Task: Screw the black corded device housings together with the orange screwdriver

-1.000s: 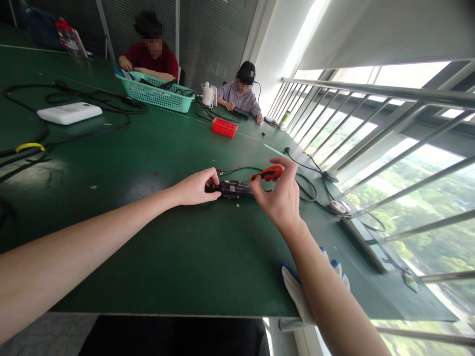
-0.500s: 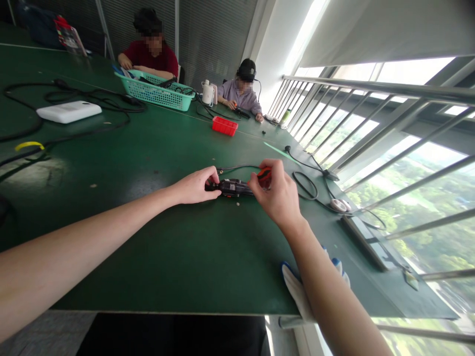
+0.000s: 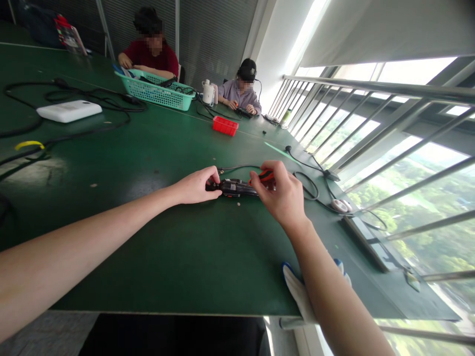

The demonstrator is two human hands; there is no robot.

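Note:
On the green table (image 3: 166, 267) lies a black corded power tool (image 3: 237, 188), long and slim, with its right end behind my fingers. My left hand (image 3: 200, 186) is closed around the tool's left end, thumb and fingers on either side. Held in my right hand (image 3: 280, 193) is a screwdriver (image 3: 265, 176) with an orange and black handle, over the right part of the tool. The screwdriver's tip is too small to make out. A black cord (image 3: 309, 187) loops on the table beyond my right hand.
A red tray (image 3: 224, 126) and a teal basket (image 3: 159, 96) stand farther back. A white device (image 3: 70, 111) sits among cables at left. A white and blue glove (image 3: 297, 291) lies beneath my right forearm. Two people sit across the table; a metal railing (image 3: 371, 88) runs along the right.
My right hand has come down and turned, bringing the screwdriver handle lower and closer to the tool. My left hand has kept its hold. The far person's hands have drawn together.

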